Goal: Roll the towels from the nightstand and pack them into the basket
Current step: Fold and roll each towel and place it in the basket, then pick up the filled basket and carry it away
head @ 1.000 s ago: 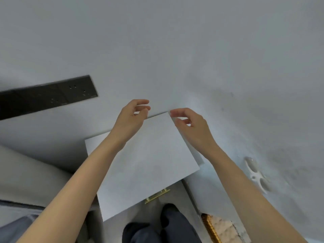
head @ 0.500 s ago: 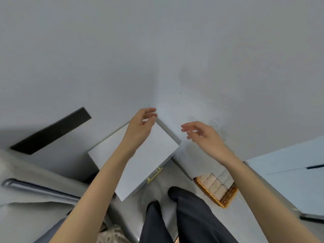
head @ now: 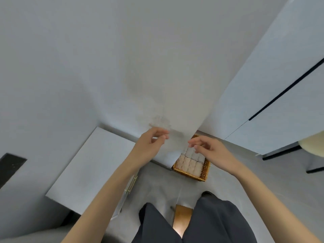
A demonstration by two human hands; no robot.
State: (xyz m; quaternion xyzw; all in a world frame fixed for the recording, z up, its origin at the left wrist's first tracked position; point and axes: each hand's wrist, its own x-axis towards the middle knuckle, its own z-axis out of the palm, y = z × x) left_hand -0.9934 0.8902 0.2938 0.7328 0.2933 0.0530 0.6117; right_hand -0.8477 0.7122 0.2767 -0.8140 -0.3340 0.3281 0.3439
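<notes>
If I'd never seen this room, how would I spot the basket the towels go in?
Start at the white nightstand on the left and follow the floor right to the jutting wall corner. The basket sits on the floor against that corner, under the right hand. It is the only woven wicker thing, packed with rows of pale rolled towels.

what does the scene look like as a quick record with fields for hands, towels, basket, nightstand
basket: wicker, on the floor by the wall
towels: rolled, packed in rows in the basket
nightstand: white, left of the basket
left hand: holds nothing, fingers loosely curled, in the air
right hand: holds nothing, fingers relaxed, above the basket
</notes>
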